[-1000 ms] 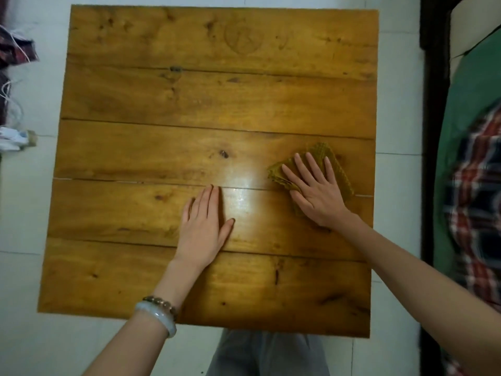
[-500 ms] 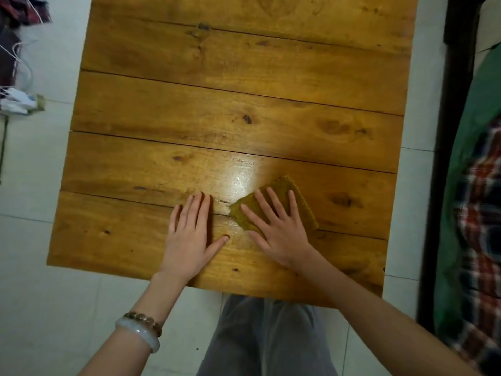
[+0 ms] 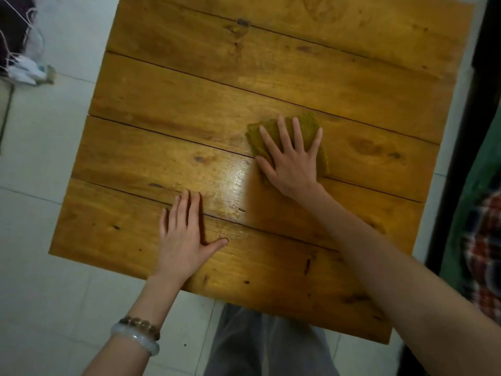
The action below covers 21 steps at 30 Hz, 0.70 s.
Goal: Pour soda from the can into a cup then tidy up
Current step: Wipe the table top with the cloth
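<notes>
Wood, tabletop: we log the table (image 3: 271,77) as broad honey-coloured planks, varnished and knotted, with dark seams between the boards.
Cloth: olive-green cloth (image 3: 310,123), folded to a rough square with a waffle-like weave. It lies flat near the table's middle, at 2 o'clock from the left hand.
Right hand: the right hand (image 3: 292,164) presses on the cloth palm down, fingers straight and fanned wide; nothing is pinched.
Left hand: the left hand (image 3: 184,240) lies flat on bare wood at 7 o'clock of the table's middle, fingers together and thumb out, bracing. Two bracelets (image 3: 135,337) sit on the wrist.
Change: half a second ago the cloth sat just beside the left fingertips; now it is well apart, pushed out toward 2 o'clock. A second ago it was also out on that side, so we read a back-and-forth wiping stroke. The left hand has not shifted.
Sheen: a glossy patch (image 3: 238,180) lies between the hands (damp or lamp glare, we cannot tell).
Task things: can and cup are not in view; we judge the pouring done and the tidying well under way.
</notes>
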Tool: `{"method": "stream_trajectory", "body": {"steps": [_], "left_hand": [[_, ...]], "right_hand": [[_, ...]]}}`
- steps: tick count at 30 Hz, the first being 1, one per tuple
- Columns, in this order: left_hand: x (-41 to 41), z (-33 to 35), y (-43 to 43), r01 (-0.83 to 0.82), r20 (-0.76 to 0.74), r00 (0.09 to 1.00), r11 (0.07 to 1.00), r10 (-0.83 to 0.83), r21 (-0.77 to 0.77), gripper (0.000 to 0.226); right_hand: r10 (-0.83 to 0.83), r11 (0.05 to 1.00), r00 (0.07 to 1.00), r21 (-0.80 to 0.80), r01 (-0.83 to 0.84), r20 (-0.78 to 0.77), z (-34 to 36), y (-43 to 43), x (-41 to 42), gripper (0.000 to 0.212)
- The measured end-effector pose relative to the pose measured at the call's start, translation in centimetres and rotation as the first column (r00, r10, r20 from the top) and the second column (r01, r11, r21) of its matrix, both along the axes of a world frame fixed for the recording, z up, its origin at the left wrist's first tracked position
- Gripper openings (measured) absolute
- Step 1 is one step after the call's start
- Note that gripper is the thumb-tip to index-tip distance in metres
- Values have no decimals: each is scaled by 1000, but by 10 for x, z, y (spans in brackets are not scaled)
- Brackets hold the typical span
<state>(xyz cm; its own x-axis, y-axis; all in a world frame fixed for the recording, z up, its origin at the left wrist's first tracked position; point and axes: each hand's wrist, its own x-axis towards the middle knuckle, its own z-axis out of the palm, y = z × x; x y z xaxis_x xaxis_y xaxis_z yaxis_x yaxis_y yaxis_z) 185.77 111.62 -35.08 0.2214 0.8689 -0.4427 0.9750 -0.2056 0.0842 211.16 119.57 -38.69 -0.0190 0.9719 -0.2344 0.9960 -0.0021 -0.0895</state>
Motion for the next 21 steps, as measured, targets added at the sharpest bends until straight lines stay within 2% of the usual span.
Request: {"method": "stream_trajectory", "body": {"steps": [6, 10, 12, 17, 21], "left_hand": [[-1, -1, -5, -66, 19, 998, 998, 66, -15, 118], [-3, 1, -18, -72, 18, 997, 996, 73, -45, 121], [-5, 2, -21, -63, 8, 998, 996, 64, -61, 121], [-4, 3, -22, -56, 2, 998, 995, 56, -79, 122], [-7, 1, -24, -51, 18, 998, 995, 53, -87, 120]], "right_hand": [[96, 995, 995, -34, -96, -2, 3, 33, -28, 64], [328, 942, 943, -55, -331, -56, 5, -17, -36, 64], [390, 914, 914, -74, -399, -113, 7, -58, -37, 63], [458, 873, 876, -111, -476, -153, 11, -136, -7, 53], [473, 872, 876, -96, -480, -92, 8, -108, -17, 54]]}}
